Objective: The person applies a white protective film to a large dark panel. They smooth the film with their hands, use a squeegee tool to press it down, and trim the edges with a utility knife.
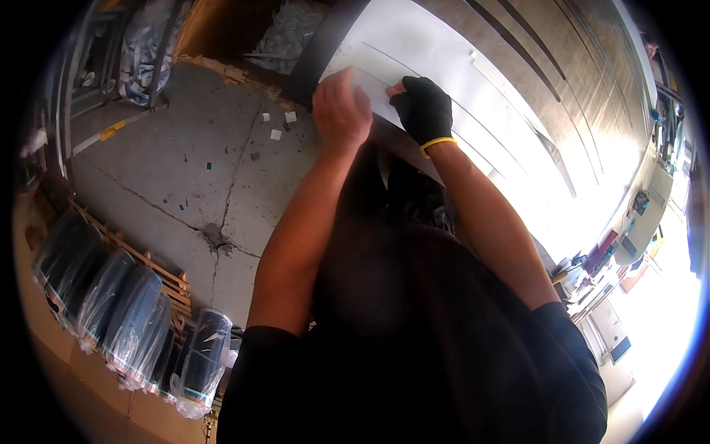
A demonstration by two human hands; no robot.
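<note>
My bare left hand [342, 109] is over the near left corner of a white sheet [429, 44] on a worktable. Its fingers curl together, and their tips are partly hidden. To its right, my right hand [423, 111] wears a black fingerless glove with a yellow cuff. That hand is closed above the sheet, its bare thumb and fingertips pinched toward the left hand. Something thin may lie between the hands, but I cannot make it out. Thin dark lines run across the white sheet. Long dark strips [518, 48] lie farther off on the table.
On the left, a cracked concrete floor [177, 140] has small scraps on it. A box of crumpled plastic [285, 37] stands beyond the table's left end. Plastic-wrapped dark rolls [133, 311] line a wooden pallet [174, 285] at lower left. Tools clutter a bench [643, 222] at right.
</note>
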